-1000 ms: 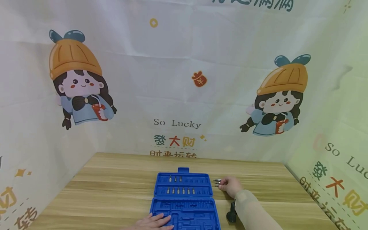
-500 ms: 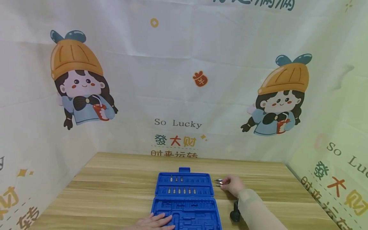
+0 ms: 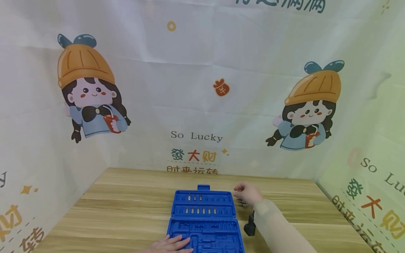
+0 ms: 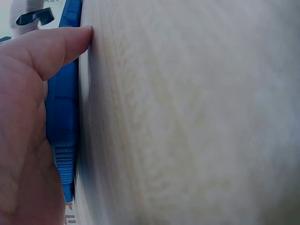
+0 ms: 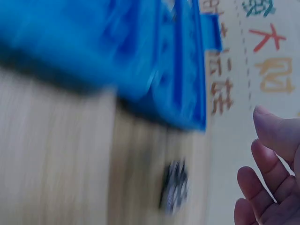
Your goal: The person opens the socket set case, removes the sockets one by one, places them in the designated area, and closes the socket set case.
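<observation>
An open blue plastic bit case (image 3: 218, 242) lies on the table. Three screwdriver bits (image 3: 194, 197) stand in its upper row and several more (image 3: 203, 211) in the row below. My left hand (image 3: 171, 244) rests on the near left part of the case, fingers extended; its thumb (image 4: 70, 44) reaches across the case's edge in the left wrist view. To the right of the case's far half, my right hand (image 3: 249, 194) hovers with loosely bent fingers. Nothing shows between its thumb (image 5: 276, 133) and fingers. Beneath it lie loose bits (image 5: 174, 187), blurred in the right wrist view.
The wooden table (image 3: 120, 203) extends to both sides of the case. A printed cloth (image 3: 196, 105) hangs behind and at the sides. On the right wrist sits a black camera mount (image 3: 250, 225).
My right hand has risen away from the loose bits, shifting slightly left toward the back of the case. The left hand stays on the case.
</observation>
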Demonstrator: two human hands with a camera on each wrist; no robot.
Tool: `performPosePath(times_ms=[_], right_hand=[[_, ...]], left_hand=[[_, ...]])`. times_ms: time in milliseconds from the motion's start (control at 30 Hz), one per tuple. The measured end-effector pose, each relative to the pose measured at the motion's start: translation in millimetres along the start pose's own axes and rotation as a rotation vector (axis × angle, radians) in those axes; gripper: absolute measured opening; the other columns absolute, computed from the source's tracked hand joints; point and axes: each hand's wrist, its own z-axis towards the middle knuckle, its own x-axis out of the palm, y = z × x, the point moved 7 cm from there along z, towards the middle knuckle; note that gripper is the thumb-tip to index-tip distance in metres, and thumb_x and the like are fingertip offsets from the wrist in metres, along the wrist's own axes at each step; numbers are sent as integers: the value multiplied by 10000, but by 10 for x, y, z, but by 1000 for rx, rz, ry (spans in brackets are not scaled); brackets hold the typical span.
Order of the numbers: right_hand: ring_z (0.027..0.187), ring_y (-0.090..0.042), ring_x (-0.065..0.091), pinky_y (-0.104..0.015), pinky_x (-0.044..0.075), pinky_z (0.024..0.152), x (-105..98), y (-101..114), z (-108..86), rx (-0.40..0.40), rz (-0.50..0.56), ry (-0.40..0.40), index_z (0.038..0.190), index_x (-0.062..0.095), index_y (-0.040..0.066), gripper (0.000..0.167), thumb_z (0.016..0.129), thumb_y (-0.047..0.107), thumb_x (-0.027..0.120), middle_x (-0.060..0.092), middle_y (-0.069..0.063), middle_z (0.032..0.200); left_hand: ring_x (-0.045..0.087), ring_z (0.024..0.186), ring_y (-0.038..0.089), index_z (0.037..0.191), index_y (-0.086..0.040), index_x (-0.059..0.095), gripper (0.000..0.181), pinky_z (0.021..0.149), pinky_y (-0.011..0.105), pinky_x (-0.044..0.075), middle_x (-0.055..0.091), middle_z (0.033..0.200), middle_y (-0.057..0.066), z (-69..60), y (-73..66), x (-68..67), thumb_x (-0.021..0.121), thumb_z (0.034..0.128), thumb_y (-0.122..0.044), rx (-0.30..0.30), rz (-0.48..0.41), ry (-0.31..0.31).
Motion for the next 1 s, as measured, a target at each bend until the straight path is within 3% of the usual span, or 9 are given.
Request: performPosePath(times_ms=[267,433,567,700,867,1000], right_hand=[[846,-216,573,-416,489,766,391,300,81,5,118,45,1033,668,-14,205,869,103,706,634,-75,934],[865,-224,567,-437,478,796,708,374,119,20,217,74,1004,668,-14,172,865,80,707,630,-77,939],[877,-238,582,-514,398,893,881,397,134,28,139,50,931,702,67,120,851,150,736,655,-38,927],[998,-329,586,-643,226,1007,968,447,98,58,26,38,943,732,120,138,850,220,744,682,-36,970],[1188,-451,448,-650,230,1017,1047,438,83,149,-18,34,952,730,156,150,849,264,745,639,-107,1088],[1253,-500,361,-657,248,1008,1106,391,95,228,-16,26,929,729,197,129,847,295,746,585,-164,1170]], left_hand=[[352,1385,247,1513,-312,325,549,978,538,414,336,1542,8,10,7,-13,405,1000,-493,13,65,-17],[375,1373,236,1489,-328,375,525,965,531,426,367,1527,-16,32,30,-13,420,993,-492,-13,50,-39],[378,1372,239,1486,-343,377,517,964,543,424,369,1525,-29,30,56,3,418,993,-494,-13,24,-57],[366,1379,245,1496,-350,351,525,968,555,417,351,1535,-31,36,61,6,407,995,-500,-6,11,-44],[358,1384,252,1501,-350,338,538,975,556,412,344,1539,-26,68,78,15,406,991,-507,-11,20,-14],[356,1385,263,1500,-326,354,538,981,551,410,345,1540,-14,80,129,73,398,994,-504,-4,43,1]])
